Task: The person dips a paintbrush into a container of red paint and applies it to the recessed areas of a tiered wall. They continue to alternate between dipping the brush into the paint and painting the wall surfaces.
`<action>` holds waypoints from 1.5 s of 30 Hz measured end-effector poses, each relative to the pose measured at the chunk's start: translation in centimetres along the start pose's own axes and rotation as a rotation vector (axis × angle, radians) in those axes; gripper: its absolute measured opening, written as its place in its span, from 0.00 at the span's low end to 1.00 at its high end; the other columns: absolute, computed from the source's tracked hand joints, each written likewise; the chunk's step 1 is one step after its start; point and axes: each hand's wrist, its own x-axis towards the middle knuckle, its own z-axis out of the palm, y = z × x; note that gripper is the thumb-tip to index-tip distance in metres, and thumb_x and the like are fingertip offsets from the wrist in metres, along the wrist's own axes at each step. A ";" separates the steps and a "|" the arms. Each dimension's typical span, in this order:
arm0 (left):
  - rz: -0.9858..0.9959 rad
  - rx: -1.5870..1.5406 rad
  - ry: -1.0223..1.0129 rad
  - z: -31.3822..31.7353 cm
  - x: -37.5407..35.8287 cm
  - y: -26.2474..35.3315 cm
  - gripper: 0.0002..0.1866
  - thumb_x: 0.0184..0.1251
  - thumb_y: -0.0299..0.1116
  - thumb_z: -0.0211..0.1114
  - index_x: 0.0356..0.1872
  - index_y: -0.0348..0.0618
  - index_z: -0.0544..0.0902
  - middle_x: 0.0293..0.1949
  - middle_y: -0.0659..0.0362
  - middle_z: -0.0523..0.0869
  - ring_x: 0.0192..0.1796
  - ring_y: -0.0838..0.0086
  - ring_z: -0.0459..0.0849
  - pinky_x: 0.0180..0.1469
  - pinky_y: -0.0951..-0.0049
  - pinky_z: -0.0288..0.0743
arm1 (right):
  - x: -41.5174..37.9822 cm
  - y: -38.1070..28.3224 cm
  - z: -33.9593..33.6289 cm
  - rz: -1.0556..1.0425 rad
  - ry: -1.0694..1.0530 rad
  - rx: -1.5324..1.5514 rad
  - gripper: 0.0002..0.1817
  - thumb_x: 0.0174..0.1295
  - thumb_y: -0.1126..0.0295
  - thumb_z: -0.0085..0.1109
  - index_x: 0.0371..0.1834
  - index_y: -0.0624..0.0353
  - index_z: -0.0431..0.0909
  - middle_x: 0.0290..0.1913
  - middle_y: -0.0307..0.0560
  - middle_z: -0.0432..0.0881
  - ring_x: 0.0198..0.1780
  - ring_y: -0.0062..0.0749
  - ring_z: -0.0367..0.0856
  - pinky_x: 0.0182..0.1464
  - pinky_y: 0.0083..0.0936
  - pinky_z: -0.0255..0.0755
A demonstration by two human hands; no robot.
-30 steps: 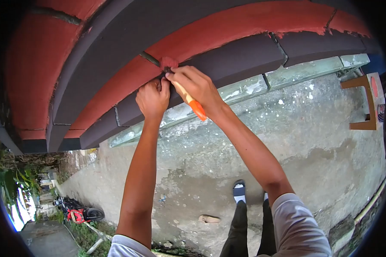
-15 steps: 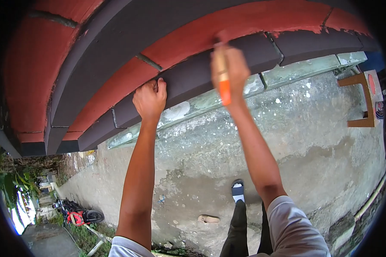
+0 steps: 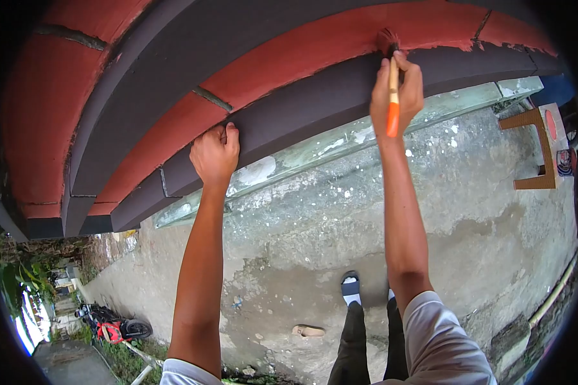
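Note:
My right hand [image 3: 401, 96] is closed around a paintbrush [image 3: 393, 106] with a pale wooden handle and an orange end. Its reddish bristles press on the red band [image 3: 315, 43], close to where that band meets the dark grey ledge [image 3: 315, 96]. Red paint has a ragged lower border on the right part of the band. Farther left, my left hand [image 3: 214, 154] is curled over the dark ledge, thumb on top and the other fingers folded; their tips are partly hidden.
Below the ledge runs a paint-spotted pale green step [image 3: 276, 168] above a concrete floor [image 3: 302, 231]. A brown-edged stool [image 3: 549, 147] stands at right. A loose sandal [image 3: 308, 330] lies near my feet, and a red-black motorcycle [image 3: 112, 327] is parked at lower left.
My right hand has moved right along the red band with the paintbrush. My left hand stays on the ledge; the view has shifted slightly.

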 end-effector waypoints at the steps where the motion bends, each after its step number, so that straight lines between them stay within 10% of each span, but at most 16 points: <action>1: 0.004 0.000 -0.001 0.0 0.0 0.0 0.22 0.71 0.46 0.65 0.22 0.38 0.82 0.22 0.47 0.82 0.31 0.45 0.85 0.39 0.49 0.76 | -1.1 -1.1 0.2 0.108 -0.063 0.012 0.06 0.68 0.78 0.67 0.45 0.62 0.82 0.39 0.55 0.83 0.35 0.47 0.84 0.36 0.38 0.79; 9: 0.017 0.012 0.005 0.1 0.0 0.1 0.23 0.71 0.46 0.65 0.22 0.38 0.82 0.22 0.47 0.83 0.31 0.45 0.85 0.39 0.48 0.76 | -2.1 -3.5 -0.5 -0.205 -0.453 0.427 0.08 0.63 0.80 0.70 0.44 0.62 0.84 0.45 0.54 0.89 0.43 0.47 0.89 0.45 0.38 0.84; 16: 0.002 0.012 0.002 0.1 0.0 0.2 0.22 0.71 0.46 0.65 0.22 0.39 0.83 0.23 0.47 0.84 0.32 0.45 0.86 0.40 0.48 0.77 | 1.3 -0.1 -0.8 -0.055 -0.074 0.036 0.04 0.70 0.77 0.65 0.45 0.62 0.84 0.42 0.53 0.88 0.42 0.48 0.87 0.42 0.38 0.83; 19: 0.055 0.001 0.073 0.5 0.1 -0.4 0.24 0.68 0.48 0.66 0.16 0.42 0.79 0.18 0.50 0.82 0.26 0.46 0.84 0.33 0.49 0.76 | -1.6 -3.2 -0.1 0.203 -0.230 0.118 0.02 0.70 0.76 0.65 0.41 0.60 0.81 0.36 0.50 0.84 0.36 0.45 0.84 0.37 0.39 0.80; 31: 0.025 -0.006 0.066 0.7 0.0 -0.7 0.21 0.72 0.47 0.62 0.25 0.41 0.88 0.25 0.44 0.87 0.33 0.43 0.88 0.39 0.46 0.80 | -7.6 -14.4 2.6 -0.170 -0.683 0.662 0.11 0.62 0.81 0.69 0.47 0.63 0.84 0.49 0.56 0.88 0.49 0.51 0.90 0.52 0.37 0.84; 39: -0.008 -0.034 0.099 0.6 -0.1 -0.7 0.20 0.70 0.46 0.62 0.26 0.42 0.89 0.27 0.44 0.88 0.33 0.43 0.89 0.41 0.46 0.82 | -8.0 -12.5 2.1 0.034 -0.410 0.364 0.09 0.64 0.79 0.67 0.46 0.61 0.84 0.45 0.54 0.87 0.44 0.49 0.88 0.44 0.40 0.84; 45: -0.015 -0.035 0.058 0.3 0.0 -0.7 0.20 0.71 0.47 0.62 0.26 0.42 0.89 0.26 0.45 0.88 0.33 0.43 0.89 0.41 0.47 0.82 | -8.3 -13.2 3.2 -0.187 -0.636 0.445 0.12 0.62 0.80 0.67 0.48 0.61 0.83 0.42 0.54 0.85 0.44 0.50 0.87 0.44 0.40 0.83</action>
